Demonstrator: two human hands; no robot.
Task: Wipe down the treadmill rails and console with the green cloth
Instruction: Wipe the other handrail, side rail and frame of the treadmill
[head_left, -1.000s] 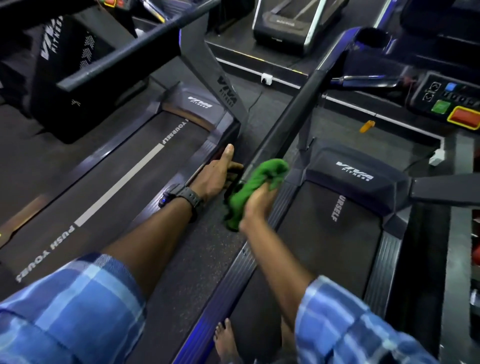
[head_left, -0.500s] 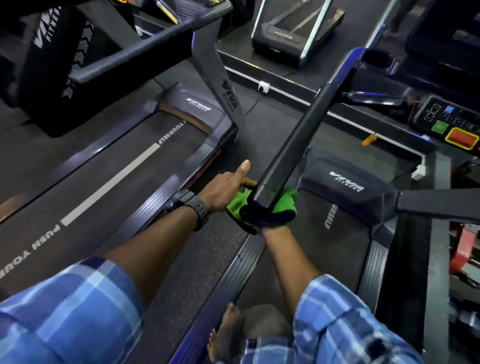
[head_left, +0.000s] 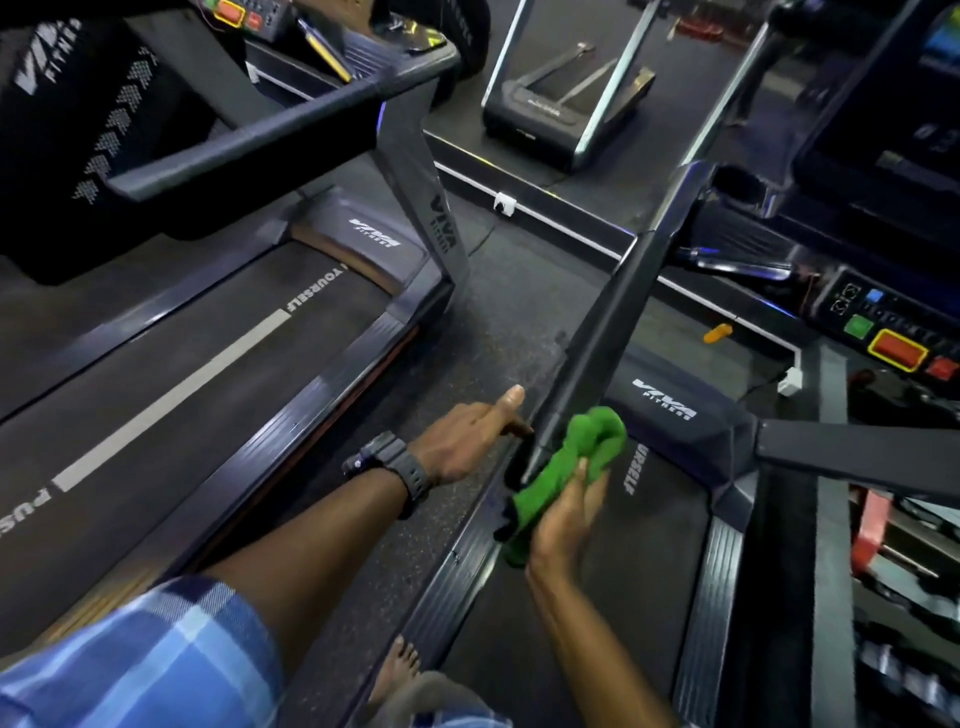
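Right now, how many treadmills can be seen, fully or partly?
3. One on the left, beside the left hand; one under the person, whose rail the right hand wipes with the green cloth; one across the aisle. Others may be cropped at right.

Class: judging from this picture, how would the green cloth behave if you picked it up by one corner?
The green cloth looks bunched and folded in the right hand, so it is probably floppy and would hang limp. It drapes against the handrail, suggesting softness and little weight.
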